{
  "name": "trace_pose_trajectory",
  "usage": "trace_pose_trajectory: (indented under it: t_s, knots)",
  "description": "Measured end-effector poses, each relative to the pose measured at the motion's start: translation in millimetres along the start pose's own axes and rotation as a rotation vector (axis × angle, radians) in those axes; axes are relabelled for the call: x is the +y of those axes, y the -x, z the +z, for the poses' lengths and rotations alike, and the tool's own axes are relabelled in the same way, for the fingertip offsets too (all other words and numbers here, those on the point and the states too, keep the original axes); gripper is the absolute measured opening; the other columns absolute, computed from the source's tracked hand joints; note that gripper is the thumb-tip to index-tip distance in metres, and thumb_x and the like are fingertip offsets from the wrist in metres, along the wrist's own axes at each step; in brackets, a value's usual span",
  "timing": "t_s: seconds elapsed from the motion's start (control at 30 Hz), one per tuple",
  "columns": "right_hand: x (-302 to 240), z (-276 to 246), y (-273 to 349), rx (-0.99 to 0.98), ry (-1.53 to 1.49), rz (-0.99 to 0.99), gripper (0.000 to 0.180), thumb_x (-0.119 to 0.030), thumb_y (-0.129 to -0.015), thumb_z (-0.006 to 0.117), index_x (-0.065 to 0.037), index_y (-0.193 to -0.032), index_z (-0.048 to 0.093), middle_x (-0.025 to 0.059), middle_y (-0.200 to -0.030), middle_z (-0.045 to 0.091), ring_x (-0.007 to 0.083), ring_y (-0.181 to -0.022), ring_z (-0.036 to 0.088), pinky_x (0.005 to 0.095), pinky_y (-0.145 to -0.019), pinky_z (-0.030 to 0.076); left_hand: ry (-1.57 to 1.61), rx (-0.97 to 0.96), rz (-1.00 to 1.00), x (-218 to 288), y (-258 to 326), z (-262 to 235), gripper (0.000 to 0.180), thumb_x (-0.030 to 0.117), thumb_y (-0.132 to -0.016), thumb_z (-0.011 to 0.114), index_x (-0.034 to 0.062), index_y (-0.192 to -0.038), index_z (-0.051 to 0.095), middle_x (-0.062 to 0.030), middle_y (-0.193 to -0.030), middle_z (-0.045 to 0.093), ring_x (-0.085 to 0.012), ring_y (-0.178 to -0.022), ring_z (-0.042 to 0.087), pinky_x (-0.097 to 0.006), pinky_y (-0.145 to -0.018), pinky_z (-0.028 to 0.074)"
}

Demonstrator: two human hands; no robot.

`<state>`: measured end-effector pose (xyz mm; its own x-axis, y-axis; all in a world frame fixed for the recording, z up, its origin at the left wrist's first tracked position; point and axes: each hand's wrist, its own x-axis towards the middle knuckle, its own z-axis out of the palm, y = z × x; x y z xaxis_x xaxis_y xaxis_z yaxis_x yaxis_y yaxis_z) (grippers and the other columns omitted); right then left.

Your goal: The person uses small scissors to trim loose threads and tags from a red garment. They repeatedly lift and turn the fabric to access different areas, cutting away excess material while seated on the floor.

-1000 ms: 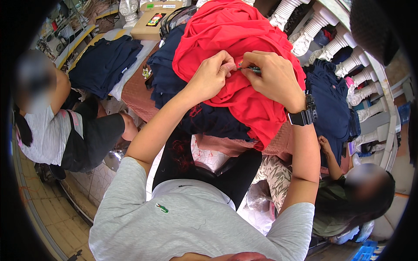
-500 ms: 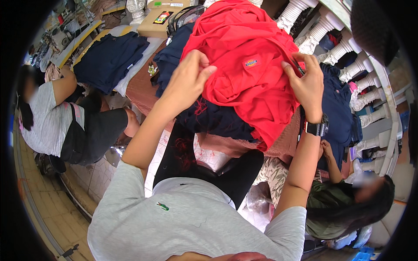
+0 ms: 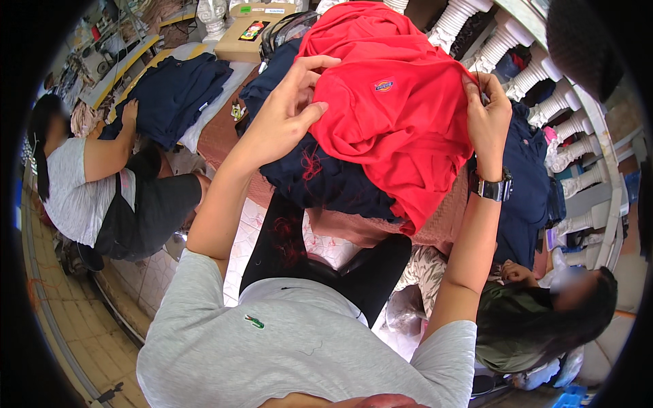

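Both hands have spread apart, the left hand (image 3: 289, 112) and right hand (image 3: 486, 112) each pinching the red shirt (image 3: 401, 109) held above the bench (image 3: 224, 132), where loose grip could drop it onto the navy clothes (image 3: 326, 177).

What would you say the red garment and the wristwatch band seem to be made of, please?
The red garment with a small chest patch looks like soft matte woven or knit cloth: it folds and drapes. The dark wristwatch band looks like glossy metal or plastic; it is too small to tell which.
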<state>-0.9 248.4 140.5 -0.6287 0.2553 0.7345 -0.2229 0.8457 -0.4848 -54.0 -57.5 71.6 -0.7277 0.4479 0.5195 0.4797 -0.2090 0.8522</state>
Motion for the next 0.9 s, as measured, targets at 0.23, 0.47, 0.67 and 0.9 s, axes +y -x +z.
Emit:
trace_pose_trajectory:
  t_s: [0.23,0.47,0.67,0.9]
  knots:
    - [-42.3,-12.2,49.4,0.020,-0.002,-0.304,0.028,0.009,-0.070,0.074,-0.005,-0.094,0.067,0.0062,-0.080,0.062,0.0195,-0.070,0.061,0.0297,-0.064,0.048,-0.438,0.610,0.305,-10.4,-4.7,-34.2,0.029,-0.011,-0.090,0.057,0.0017,-0.116,0.057,-0.0107,-0.116,0.064,-0.0138,-0.106,0.062,-0.027,-0.092,0.050]
    - [4.7,-21.3,76.1,0.334,0.280,0.004,0.021,0.003,-0.074,0.066,-0.006,-0.093,0.066,0.0080,-0.084,0.065,0.0248,-0.070,0.065,0.0351,-0.063,0.049,-0.765,0.336,-0.108,-56.4,-12.3,-196.5,0.052,0.007,-0.091,0.064,0.0045,-0.141,0.048,-0.0139,-0.125,0.063,-0.0198,-0.113,0.062,-0.032,-0.095,0.050]
    - [-30.0,-4.3,60.7,0.272,-0.069,-0.100,0.020,0.003,-0.077,0.067,-0.002,-0.097,0.067,0.0071,-0.083,0.069,0.0147,-0.071,0.064,0.0291,-0.066,0.050,-0.562,-0.064,0.560,42.3,-29.1,27.3,0.082,0.017,-0.079,0.081,0.0094,-0.150,0.041,-0.0113,-0.149,0.045,-0.0264,-0.138,0.043,-0.044,-0.114,0.037]
    - [-32.8,-6.0,73.6,0.403,0.390,0.012,0.020,-0.006,-0.075,0.073,-0.005,-0.094,0.066,0.0107,-0.088,0.068,0.0313,-0.081,0.068,0.0385,-0.069,0.052,-0.521,0.116,0.593,38.4,-86.7,79.4,0.029,-0.004,-0.090,0.053,0.0083,-0.111,0.070,-0.0012,-0.064,0.057,-0.0077,-0.049,0.043,-0.029,-0.048,0.036]
